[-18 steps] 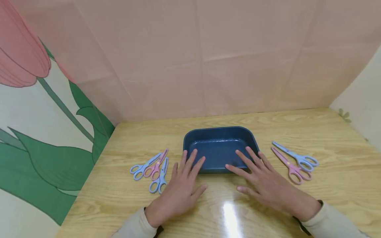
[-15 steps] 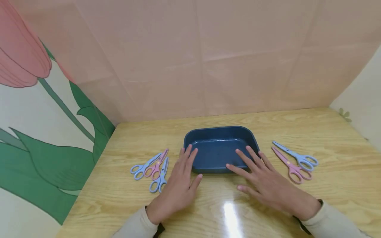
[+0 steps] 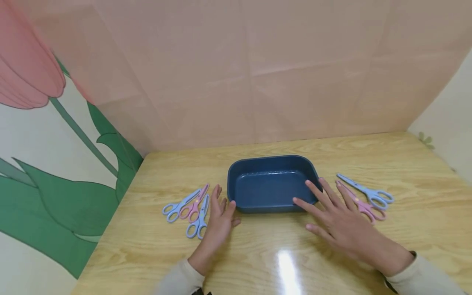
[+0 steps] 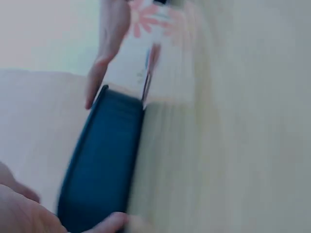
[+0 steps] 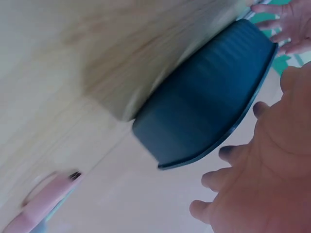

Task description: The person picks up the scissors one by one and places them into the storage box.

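Note:
A dark blue rectangular tray sits on the wooden table, nothing inside it. My left hand is turned on its side by the tray's near left corner, between the tray and the left scissors, holding nothing. Its thumb is close to the rim; whether it touches I cannot tell. My right hand spreads its fingers palm down over the tray's near right corner, also holding nothing. In the right wrist view its fingers stand apart from the tray wall. It partly covers pink scissors on the right.
Left of the tray lie blue scissors, pink scissors and another blue pair, overlapping. Blue scissors lie at the right against the pink pair. A pink-covered wall rises behind the table.
My left hand has drawn off the tray's front rim to its left side and turned sideways. My right hand has shifted right, toward the right scissors. Tray and scissors have stayed put.

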Available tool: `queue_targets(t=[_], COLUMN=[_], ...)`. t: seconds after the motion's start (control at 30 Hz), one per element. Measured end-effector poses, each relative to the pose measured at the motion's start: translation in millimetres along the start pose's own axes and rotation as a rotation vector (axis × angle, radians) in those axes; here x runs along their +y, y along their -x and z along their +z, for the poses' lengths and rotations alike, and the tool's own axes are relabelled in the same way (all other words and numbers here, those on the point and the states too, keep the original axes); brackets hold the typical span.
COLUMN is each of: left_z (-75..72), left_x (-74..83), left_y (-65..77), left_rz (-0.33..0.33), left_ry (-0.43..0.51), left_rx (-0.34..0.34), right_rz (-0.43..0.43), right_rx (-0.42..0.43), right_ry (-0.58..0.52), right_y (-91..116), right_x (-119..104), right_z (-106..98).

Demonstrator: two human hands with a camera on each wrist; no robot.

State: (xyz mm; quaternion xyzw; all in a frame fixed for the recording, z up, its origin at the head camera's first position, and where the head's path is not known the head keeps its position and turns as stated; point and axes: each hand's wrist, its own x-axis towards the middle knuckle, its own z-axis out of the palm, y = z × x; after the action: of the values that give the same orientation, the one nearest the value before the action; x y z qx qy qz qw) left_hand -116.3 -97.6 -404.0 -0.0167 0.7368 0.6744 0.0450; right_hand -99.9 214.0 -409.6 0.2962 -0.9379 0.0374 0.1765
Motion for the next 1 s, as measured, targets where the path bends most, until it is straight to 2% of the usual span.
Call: queue_targets(t=[0.07, 0.13, 0.23, 0.33, 0.4, 0.5, 0.73, 0.9, 1.0], left_z=[3.0, 6.1, 9.8, 11.7, 11.8, 10.9, 8.5, 9.8, 11.5], left_x=[-8.3, -17.2, -28.3, -35.9, -38.6, -39.2, -36.2, -35.7, -37.0], left_y=[-2.5, -5.5, -10.0, -14.9, -17.6, -20.0, -22.3, -20.5, -18.9], left_rz=[-0.049, -0.072, -0.063, -0.027, -0.008, 0.008, 0.032, 0.037, 0.027], left_ry=[0.167, 0.274, 0.372, 0.425, 0.444, 0.458, 0.442, 0.436, 0.436], left_rx=[0.009, 0.025, 0.042, 0.047, 0.046, 0.045, 0.063, 0.060, 0.063], right_rz=[0.011, 0.035, 0.105, 0.189, 0.233, 0.246, 0.163, 0.084, 0.052], right_rx=[0.016, 0.022, 0.009, 0.007, 0.021, 0.053, 0.120, 0.265, 0.313], right_ry=[0.005, 0.006, -0.002, 0.016, 0.035, 0.093, 0.172, 0.189, 0.209], right_y=[2.5, 4.8, 8.3, 10.1, 10.2, 9.7, 13.5, 22.9, 30.0], right_x=[4.4, 9.5, 18.2, 28.5, 35.6, 45.8, 60.6, 77.4, 88.8], right_z=[1.1, 1.9, 2.4, 0.8, -0.4, -1.9, -5.2, -5.9, -5.0])
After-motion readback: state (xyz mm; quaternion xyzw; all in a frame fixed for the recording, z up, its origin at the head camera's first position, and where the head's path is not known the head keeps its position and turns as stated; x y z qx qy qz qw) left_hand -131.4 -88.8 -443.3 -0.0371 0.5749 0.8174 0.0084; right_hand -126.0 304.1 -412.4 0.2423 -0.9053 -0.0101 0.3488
